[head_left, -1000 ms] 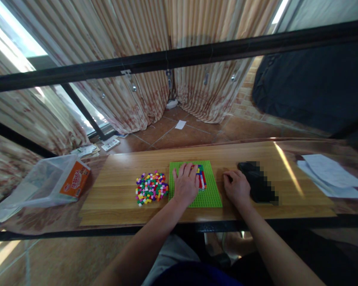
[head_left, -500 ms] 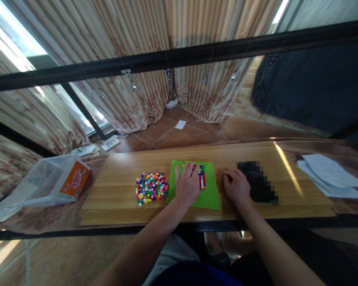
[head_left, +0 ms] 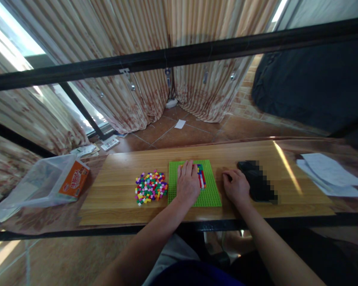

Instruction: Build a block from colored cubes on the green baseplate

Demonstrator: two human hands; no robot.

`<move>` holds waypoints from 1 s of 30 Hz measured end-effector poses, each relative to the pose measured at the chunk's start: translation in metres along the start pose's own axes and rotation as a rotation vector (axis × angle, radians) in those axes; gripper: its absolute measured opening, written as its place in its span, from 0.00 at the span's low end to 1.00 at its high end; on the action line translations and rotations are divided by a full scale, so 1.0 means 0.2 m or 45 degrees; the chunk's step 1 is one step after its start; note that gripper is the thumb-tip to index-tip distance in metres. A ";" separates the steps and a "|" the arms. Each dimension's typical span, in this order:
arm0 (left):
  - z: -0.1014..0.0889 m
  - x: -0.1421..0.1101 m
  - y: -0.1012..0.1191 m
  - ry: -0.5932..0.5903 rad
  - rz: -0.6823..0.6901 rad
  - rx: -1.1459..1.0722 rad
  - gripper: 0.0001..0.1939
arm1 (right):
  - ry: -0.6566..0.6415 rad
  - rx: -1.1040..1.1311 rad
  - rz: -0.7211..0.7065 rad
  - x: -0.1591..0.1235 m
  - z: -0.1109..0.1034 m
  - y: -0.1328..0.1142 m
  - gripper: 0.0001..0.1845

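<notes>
My left hand lies flat over the left part of a green studded baseplate, fingers stretched forward and close together. Small coloured bricks, among them red, white, blue and green, form a patch on the plate. My left hand hides part of that patch. To the right of the plate, my right hand rests on the table with its fingers curled into a loose fist, and nothing shows in it. A loose pile of small multicoloured bricks lies left of the plate.
A black flat object, partly pixelated, lies beside my right hand on the wooden board. White papers are at the far right. A clear plastic bin with an orange label stands at the left. A dark rail crosses beyond the table.
The baseplate has turned slightly counter-clockwise under my left hand and sits squarer to the table edge. My left fingers have drawn closer together. My right hand has stayed in place.
</notes>
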State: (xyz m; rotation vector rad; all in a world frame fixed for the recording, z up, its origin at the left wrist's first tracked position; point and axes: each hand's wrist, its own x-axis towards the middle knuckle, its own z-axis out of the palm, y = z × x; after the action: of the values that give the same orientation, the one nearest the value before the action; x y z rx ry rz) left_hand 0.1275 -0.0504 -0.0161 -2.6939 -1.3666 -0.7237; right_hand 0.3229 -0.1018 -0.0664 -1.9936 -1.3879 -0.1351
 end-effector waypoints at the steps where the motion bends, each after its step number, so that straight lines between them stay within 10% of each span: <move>1: 0.00 0.00 0.00 0.016 0.006 -0.015 0.19 | 0.000 -0.003 0.000 0.00 0.00 0.00 0.12; 30: -0.05 0.00 0.02 -0.076 -0.028 0.005 0.19 | -0.007 -0.039 0.001 0.00 -0.01 -0.01 0.12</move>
State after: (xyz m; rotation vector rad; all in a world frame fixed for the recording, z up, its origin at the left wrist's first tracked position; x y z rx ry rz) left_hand 0.1264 -0.0542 -0.0072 -2.7234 -1.4106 -0.6464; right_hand 0.3222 -0.1023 -0.0644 -2.0206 -1.3965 -0.1514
